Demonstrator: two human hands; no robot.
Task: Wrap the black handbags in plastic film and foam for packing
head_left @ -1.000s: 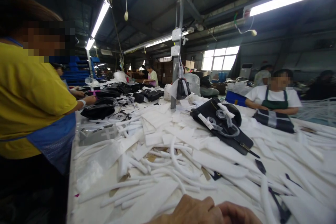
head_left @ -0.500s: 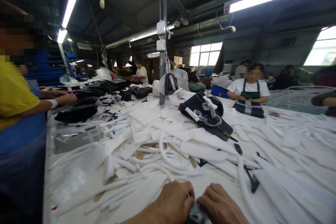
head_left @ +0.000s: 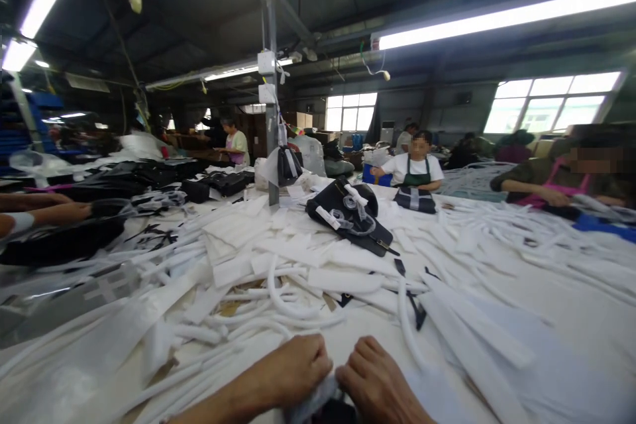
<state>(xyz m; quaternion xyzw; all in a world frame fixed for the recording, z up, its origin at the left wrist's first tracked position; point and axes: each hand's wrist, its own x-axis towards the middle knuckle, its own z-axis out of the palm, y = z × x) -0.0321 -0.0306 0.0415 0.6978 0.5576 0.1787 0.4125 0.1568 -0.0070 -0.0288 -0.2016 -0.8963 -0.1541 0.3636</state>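
Note:
At the near edge of the table, my left hand (head_left: pixel 301 368) and my right hand (head_left: pixel 372 371) are side by side, a small gap between them. Both have their fingers curled closed on a clear plastic wrap (head_left: pixel 318 397). Something black (head_left: pixel 335 413) shows beneath the wrap, mostly cut off by the lower frame edge. Beyond my hands lie white foam tubes (head_left: pixel 278 298) and flat white foam sheets (head_left: pixel 348 278). A black bag (head_left: pixel 348 215) with plastic-wrapped fittings rests on this foam.
A metal post (head_left: pixel 271 126) rises from the table (head_left: pixel 536 291). Black straps (head_left: pixel 417 311) lie right of centre. Another person's hands (head_left: pixel 59 209) work over black bags at left. Persons (head_left: pixel 415 165) sit across the table and at right (head_left: pixel 561 179).
The view has swung to the right, so the scene sits further left and a person in a pink apron shows at right. My hands remain closed at the wrap, with more black showing below.

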